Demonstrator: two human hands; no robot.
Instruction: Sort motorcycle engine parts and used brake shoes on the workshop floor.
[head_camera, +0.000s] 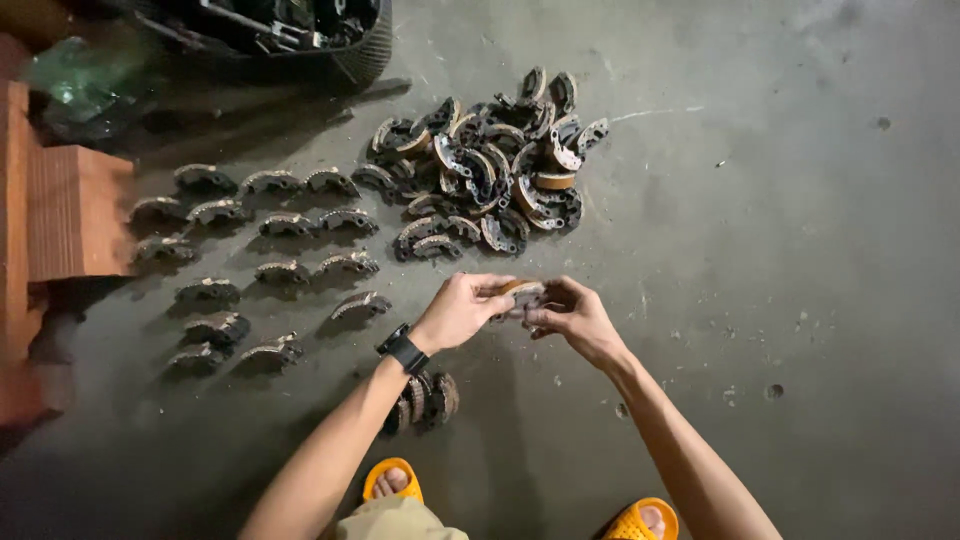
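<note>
My left hand (462, 308) and my right hand (572, 314) meet over the concrete floor and together grip one curved brake shoe (521, 292) with a brown lining. A black watch (403, 349) is on my left wrist. Beyond the hands lies a loose pile of brake shoes (495, 170). To the left, several brake shoes (285, 225) stand in neat rows on the floor. A small stack of shoes (425, 398) sits under my left forearm.
A red brick block (75, 210) stands at the left edge. A dark basket of metal parts (290, 35) is at the top. My feet in orange sandals (392, 480) are at the bottom. Grey concrete floor (800, 250) spreads to the right.
</note>
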